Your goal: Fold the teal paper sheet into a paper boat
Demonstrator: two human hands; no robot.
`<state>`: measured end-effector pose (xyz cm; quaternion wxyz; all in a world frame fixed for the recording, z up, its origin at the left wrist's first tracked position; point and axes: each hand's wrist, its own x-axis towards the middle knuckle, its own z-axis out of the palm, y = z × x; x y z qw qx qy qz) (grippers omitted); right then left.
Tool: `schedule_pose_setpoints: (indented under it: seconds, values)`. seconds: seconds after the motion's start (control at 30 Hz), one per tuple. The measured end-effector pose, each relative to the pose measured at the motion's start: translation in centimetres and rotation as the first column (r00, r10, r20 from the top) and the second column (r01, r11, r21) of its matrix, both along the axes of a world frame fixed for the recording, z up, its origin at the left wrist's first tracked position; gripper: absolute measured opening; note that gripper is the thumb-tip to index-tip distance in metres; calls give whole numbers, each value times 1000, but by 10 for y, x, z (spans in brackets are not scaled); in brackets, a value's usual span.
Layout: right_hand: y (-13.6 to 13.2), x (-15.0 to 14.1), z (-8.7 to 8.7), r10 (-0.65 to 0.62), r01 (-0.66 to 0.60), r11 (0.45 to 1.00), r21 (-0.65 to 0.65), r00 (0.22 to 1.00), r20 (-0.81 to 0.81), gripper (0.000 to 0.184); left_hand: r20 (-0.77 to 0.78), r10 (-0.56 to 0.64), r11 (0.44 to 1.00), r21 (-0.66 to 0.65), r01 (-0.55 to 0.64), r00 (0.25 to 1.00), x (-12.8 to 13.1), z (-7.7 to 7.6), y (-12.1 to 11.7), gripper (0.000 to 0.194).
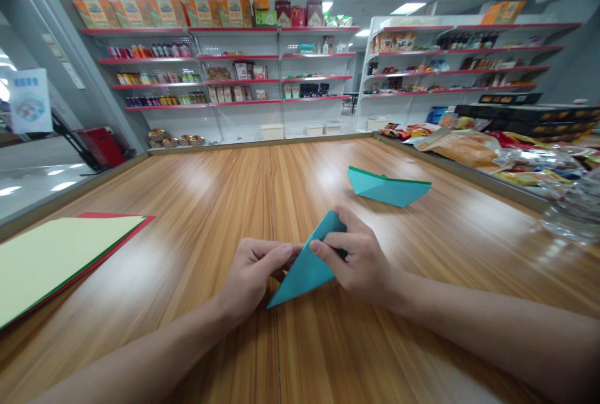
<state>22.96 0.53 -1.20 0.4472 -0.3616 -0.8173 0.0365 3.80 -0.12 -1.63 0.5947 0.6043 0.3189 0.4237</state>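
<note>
A folded sheet of blue paper [307, 269], triangular in outline, is held tilted just above the table with one sharp corner pointing down and left. My right hand [359, 254] grips its upper right part, thumb on the near face and fingers over the far edge. At the paper's left edge is my left hand [257, 269], its thumb and fingers closed together; some of its fingertips are hidden behind the paper. Farther back on the right lies a folded blue paper boat [389, 189] with a green upper edge.
Sheets of pale yellow, green and red paper [70, 254] lie stacked on the left of the wooden table [201, 204]. Packaged snacks [473, 147] and clear plastic [574, 210] line the right side. Stocked shelves [239, 60] stand beyond the table's far edge.
</note>
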Motion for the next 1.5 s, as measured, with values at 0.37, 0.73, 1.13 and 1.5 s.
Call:
schedule_pose_setpoints:
  seconds: [0.37,0.73,1.13,1.5]
  values:
    - [1,-2,0,-31,31,986,-165,1000,4,44,133,-94,977,-180,117,987,-4,-7,7,34]
    - [6,1,3,-83,72,984,-164,995,-62,44,65,-215,973,-72,219,975,-3,-2,4,52]
    - [9,3,3,-116,104,983,-153,991,-72,45,150,-279,948,-114,297,948,-4,0,6,57]
    - [3,0,0,-50,51,987,-151,999,5,46,8,-69,980,-185,69,998,1,-4,8,31]
